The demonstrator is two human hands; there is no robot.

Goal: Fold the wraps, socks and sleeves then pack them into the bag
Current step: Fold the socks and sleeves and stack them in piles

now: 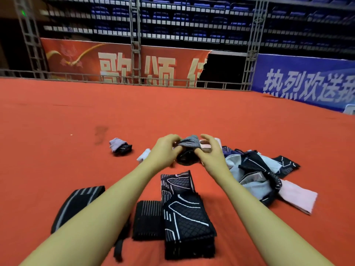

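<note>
Head view: we're holding a grey striped sock (pixel 189 143) above the red carpet floor (pixel 172 112); left hand (pixel 165 150) & right hand (pixel 210 152) both pinching it w/ curled fingers, mid-frame; folded black patterned sleeves (pixel 187 214) are lying stacked near us; unfolded pile (pixel 257 173) is sitting to the right; a rolled sock bundle (pixel 120 147) is lying apart at left.

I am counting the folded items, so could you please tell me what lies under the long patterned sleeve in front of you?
The patterned sleeve lies on a stack of black folded pieces; their edges show below it. How many there are is hidden.
</note>
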